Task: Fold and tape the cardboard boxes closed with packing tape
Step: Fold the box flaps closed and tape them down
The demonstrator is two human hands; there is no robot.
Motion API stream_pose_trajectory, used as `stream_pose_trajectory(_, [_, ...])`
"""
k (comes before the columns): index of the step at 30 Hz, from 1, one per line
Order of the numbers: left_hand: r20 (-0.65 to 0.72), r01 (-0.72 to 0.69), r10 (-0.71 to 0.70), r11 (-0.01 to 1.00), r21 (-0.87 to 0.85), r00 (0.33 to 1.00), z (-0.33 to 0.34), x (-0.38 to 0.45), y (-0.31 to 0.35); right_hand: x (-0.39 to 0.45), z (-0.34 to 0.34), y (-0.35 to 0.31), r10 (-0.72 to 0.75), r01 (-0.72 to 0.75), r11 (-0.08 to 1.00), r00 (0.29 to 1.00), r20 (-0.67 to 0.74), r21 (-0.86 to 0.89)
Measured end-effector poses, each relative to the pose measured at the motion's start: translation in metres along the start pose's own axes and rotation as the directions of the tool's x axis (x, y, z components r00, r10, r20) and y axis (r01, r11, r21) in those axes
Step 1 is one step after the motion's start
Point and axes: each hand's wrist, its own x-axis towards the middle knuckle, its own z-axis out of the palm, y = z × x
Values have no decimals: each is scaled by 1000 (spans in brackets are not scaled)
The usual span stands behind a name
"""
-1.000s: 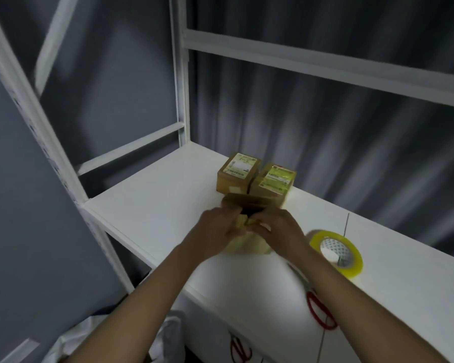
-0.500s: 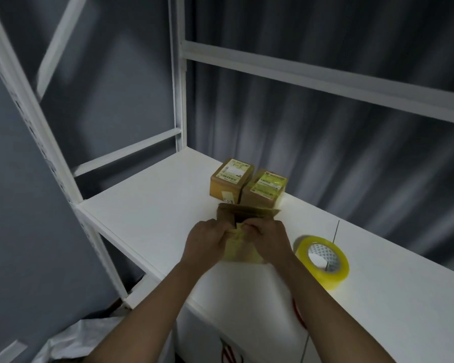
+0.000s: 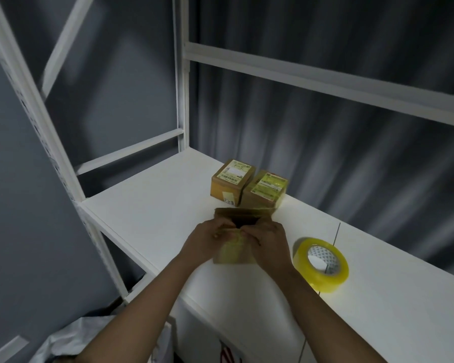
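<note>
Our left hand (image 3: 207, 241) and right hand (image 3: 269, 243) now pinch the open box (image 3: 233, 254) flaps inward, closer than a moment ago; tape roll (image 3: 321, 265) waits beside.

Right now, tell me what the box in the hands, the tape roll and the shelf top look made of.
Box in the hands: brown cardboard, matte, flaps bending; glossy patch suggests tape.
Tape roll: glossy translucent yellow film, probably plastic, on a white printed core.
Shelf top: smooth white board, likely laminate or painted; uncertain.
</note>
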Motion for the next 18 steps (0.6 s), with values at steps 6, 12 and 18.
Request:
stream_pose_trajectory(6, [-143,85,-71,991,100,987,9,-2,13,-4,7,6,56,-57,998,997,58,18])
stream_pose_trajectory(12, [-90,2,42,896,444,995,7,-1,19,14,-8,-2,-4,5,1000,996,88,-17])
stream_pose_trajectory(18, [-248,-120,247,893,435,937,17,-3,5,-48,-65,44,284,-290,954,955,-89,-75])
